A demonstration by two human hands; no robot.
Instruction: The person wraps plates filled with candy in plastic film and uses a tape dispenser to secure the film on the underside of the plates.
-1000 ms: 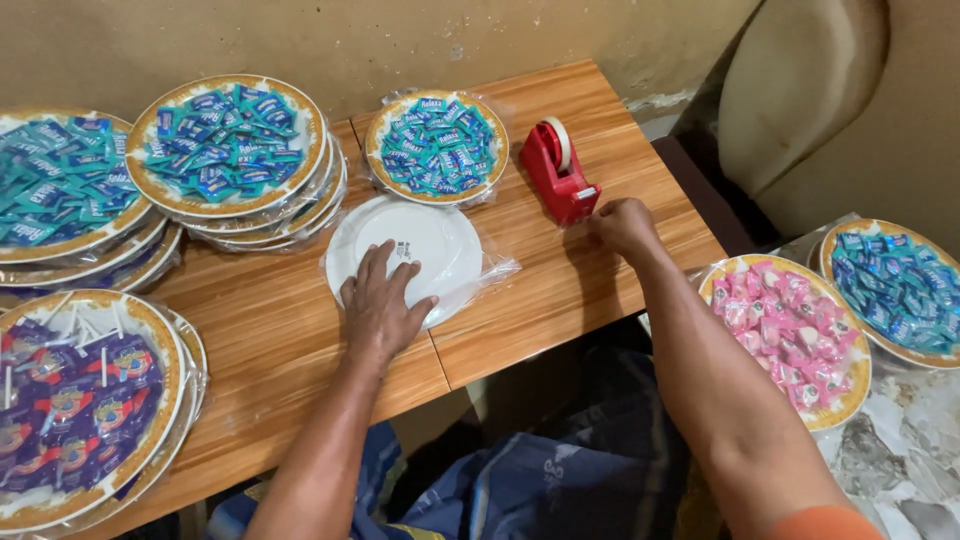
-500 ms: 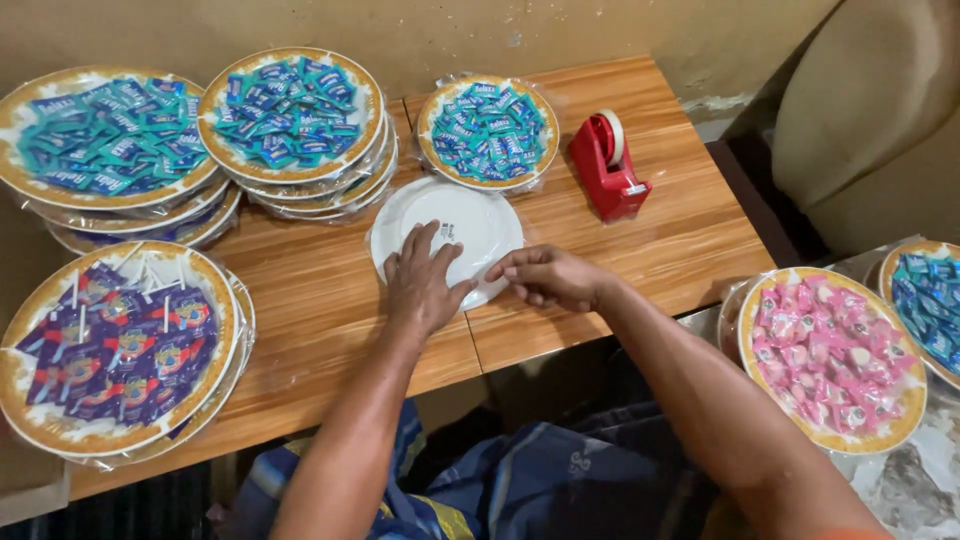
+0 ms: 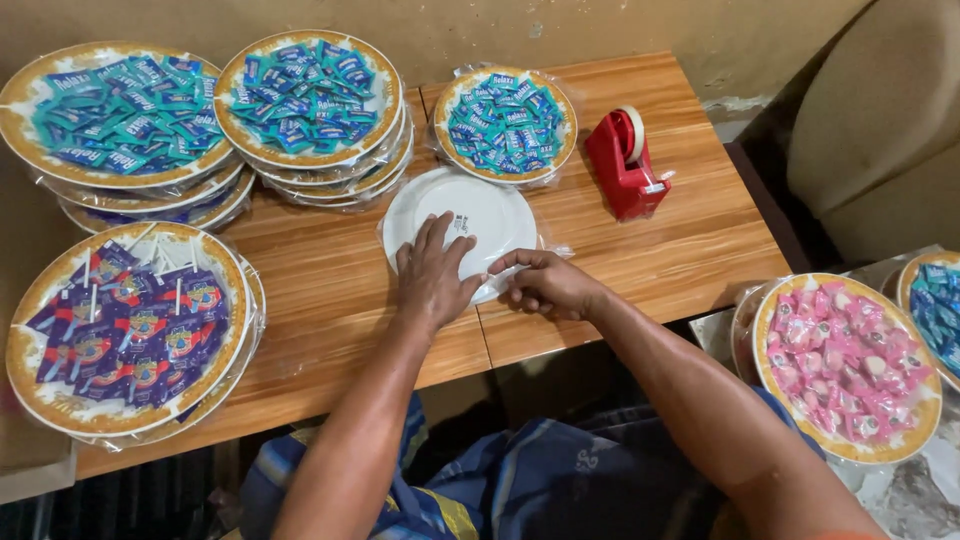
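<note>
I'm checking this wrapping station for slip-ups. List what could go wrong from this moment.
1. The upturned white plate in clear plastic wrap is pinned by the left hand alone; if it slides, the fold that the right hand pinches may come loose.
2. The red tape dispenser stands apart, a reach away, so letting go to fetch tape could undo the fold.
</note>
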